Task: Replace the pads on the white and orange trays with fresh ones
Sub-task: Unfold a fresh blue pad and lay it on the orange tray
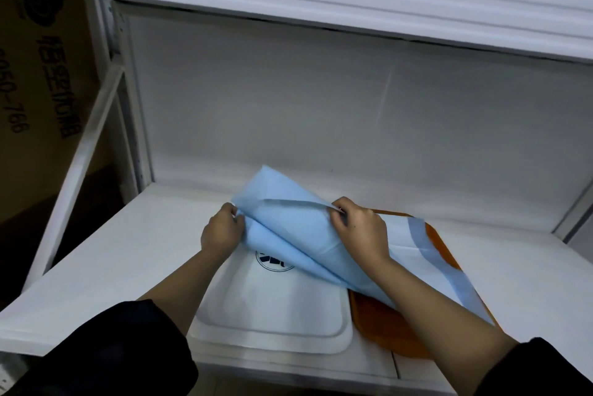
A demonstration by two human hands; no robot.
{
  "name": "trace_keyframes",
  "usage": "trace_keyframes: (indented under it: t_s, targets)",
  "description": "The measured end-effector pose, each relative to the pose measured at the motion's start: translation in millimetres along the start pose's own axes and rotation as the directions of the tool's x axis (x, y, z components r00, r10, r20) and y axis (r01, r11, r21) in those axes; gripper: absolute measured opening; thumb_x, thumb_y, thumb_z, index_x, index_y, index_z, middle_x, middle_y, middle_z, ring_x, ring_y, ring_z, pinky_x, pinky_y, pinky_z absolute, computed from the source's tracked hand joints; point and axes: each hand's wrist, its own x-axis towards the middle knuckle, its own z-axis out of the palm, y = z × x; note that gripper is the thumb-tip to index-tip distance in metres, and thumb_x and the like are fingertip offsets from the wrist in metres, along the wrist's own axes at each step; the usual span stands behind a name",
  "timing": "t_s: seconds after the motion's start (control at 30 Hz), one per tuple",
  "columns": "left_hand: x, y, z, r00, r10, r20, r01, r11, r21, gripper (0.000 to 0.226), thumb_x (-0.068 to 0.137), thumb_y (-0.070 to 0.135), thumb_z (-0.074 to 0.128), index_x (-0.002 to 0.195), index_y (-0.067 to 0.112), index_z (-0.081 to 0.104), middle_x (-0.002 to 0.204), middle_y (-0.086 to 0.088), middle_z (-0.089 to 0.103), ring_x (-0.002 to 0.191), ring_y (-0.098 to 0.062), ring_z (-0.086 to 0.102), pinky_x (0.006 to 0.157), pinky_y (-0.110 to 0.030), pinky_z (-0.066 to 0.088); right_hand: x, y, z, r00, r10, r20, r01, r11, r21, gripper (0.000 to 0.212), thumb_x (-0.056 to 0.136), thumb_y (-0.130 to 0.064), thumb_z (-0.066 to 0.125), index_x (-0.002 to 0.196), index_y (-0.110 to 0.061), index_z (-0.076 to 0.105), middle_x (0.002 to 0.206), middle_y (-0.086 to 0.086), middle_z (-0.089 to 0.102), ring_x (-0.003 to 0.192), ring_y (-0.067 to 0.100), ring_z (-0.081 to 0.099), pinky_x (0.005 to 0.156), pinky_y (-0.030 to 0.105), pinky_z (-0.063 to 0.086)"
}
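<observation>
One light blue pad [288, 228], thin, soft and creased like non-woven sheet, is lifted above the white tray [272, 312] and drapes down over the orange tray [385, 328] to its right. Two hands hold it: the left hand [221, 232] pinches its left edge between thumb and curled fingers, and the right hand [359, 228] pinches a fold at its upper right edge the same way. A second pad [414, 244], white with a blue border strip, lies on the orange tray under the blue one.

There are two trays, side by side and touching. The white tray is a smooth rounded rectangle with a raised rim and a dark round logo [272, 262], partly covered and unreadable. The orange tray looks smooth and glossy.

Both sit on a white shelf [122, 261]. Left of the white tray, beyond the shelf frame, stands one brown cardboard box [35, 81] printed with dark characters and the digits "050-766".
</observation>
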Motion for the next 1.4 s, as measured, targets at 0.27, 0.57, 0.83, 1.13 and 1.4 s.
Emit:
trace_keyframes:
  t_s: [0.27,0.57,0.83,1.13,1.4]
  targets:
    - [-3,-14,-10,0.948,-0.241,0.209,0.279,0.945,-0.172,0.044,0.091,0.031,0.055,0.119,-0.002,0.053,0.116,-0.019,0.059,0.102,-0.035,0.057,0.081,-0.036,0.044,-2,-8,-11,1.000,-0.028,-0.002,0.028,1.000,0.011,0.013,0.092,-0.023,0.052,0.094,-0.017,0.064,0.069,0.003,0.065,0.065,0.026,0.060,0.054,0.029,0.030]
    - [-39,-52,-29,0.826,-0.057,0.561,0.037,0.998,0.048,0.032,0.065,0.028,0.075,0.069,0.013,0.047,0.074,0.000,0.046,0.065,-0.013,0.042,0.058,-0.021,0.032,-19,-11,-1,0.995,-0.036,0.096,0.039,0.999,-0.032,0.018,0.093,-0.026,0.048,0.100,-0.019,0.063,0.078,0.002,0.068,0.072,0.025,0.061,0.058,0.032,0.041]
    - [-35,-21,-25,0.986,-0.066,0.154,0.096,0.976,-0.197,0.020,0.086,0.023,0.063,0.096,0.007,0.055,0.086,-0.006,0.058,0.083,-0.027,0.056,0.070,-0.029,0.043,-19,-16,-8,0.997,-0.076,0.025,0.077,0.997,-0.028,0.016,0.088,-0.019,0.052,0.097,-0.018,0.065,0.067,0.003,0.065,0.064,0.026,0.058,0.053,0.029,0.031]
    - [-63,-33,-47,0.717,-0.385,0.581,0.645,0.682,-0.344,0.034,0.083,0.033,0.071,0.102,0.007,0.061,0.090,-0.008,0.063,0.071,-0.022,0.058,0.059,-0.026,0.045,-35,-15,-4,0.950,-0.290,-0.114,0.284,0.956,-0.069,0.006,0.077,-0.026,0.059,0.075,-0.023,0.064,0.056,-0.007,0.061,0.045,0.016,0.056,0.042,0.021,0.029]
    - [-100,-62,-57,0.729,-0.433,0.531,0.438,0.890,0.125,0.037,0.071,0.040,0.078,0.085,0.013,0.056,0.068,-0.001,0.043,0.056,-0.013,0.036,0.049,-0.022,0.025,-71,-10,23,0.915,-0.402,-0.029,0.401,0.915,-0.034,0.027,0.084,-0.038,0.043,0.068,-0.026,0.061,0.055,-0.008,0.061,0.044,0.011,0.055,0.039,0.021,0.033]
